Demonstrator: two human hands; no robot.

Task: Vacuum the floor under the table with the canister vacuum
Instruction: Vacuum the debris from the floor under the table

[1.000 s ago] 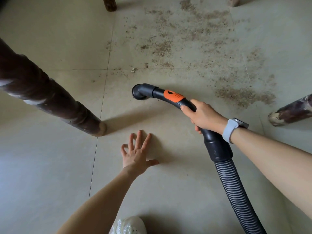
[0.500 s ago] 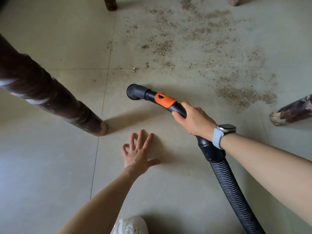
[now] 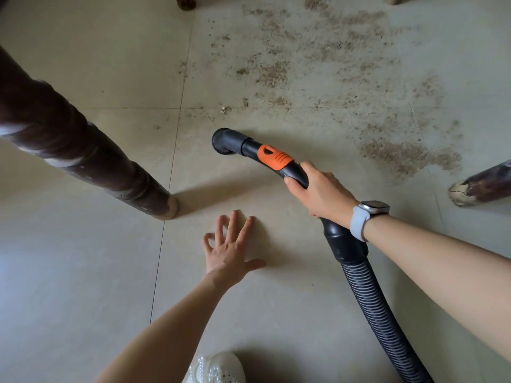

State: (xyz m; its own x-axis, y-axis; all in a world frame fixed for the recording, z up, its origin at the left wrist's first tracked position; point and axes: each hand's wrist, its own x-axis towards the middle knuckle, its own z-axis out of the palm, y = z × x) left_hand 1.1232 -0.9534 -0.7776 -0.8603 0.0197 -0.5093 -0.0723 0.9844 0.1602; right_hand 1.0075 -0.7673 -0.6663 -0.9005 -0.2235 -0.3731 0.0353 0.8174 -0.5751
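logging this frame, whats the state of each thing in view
right hand: grips the vacuum handle
left hand: fingers spread, flat on the floor
nozzle: at the floor, short of the dirt
hose: attached, trailing back
dirt: still on the tiles

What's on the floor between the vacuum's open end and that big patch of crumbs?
In the head view, only bare tile lies between the nozzle and the dirt patch.

Table leg (image 3: 83, 158) left (floor (image 3: 276, 313) open)
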